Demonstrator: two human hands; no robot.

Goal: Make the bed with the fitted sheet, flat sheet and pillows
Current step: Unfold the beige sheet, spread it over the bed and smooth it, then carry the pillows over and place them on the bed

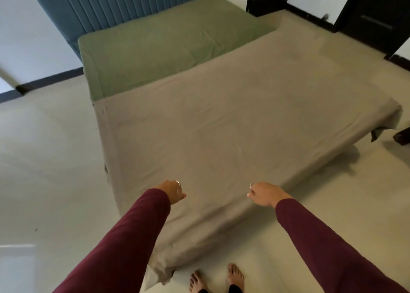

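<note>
Two hands, left hand [172, 191] and right hand [265, 194], over one flat sheet [233, 124]

Honestly nothing to read here, no text, labels, brand tags or numbers anywhere I can spot. The flat sheet [233, 126] is plain taupe, the fitted sheet [159, 48] plain green, the headboard [106, 4] just ribbed blue fabric, and the dark doors [375, 15] carry no signs either.

Pale tiled floor [44, 159], white walls [26, 26], blue ribbed headboard [106, 4], dark doors [377, 15] behind.
</note>
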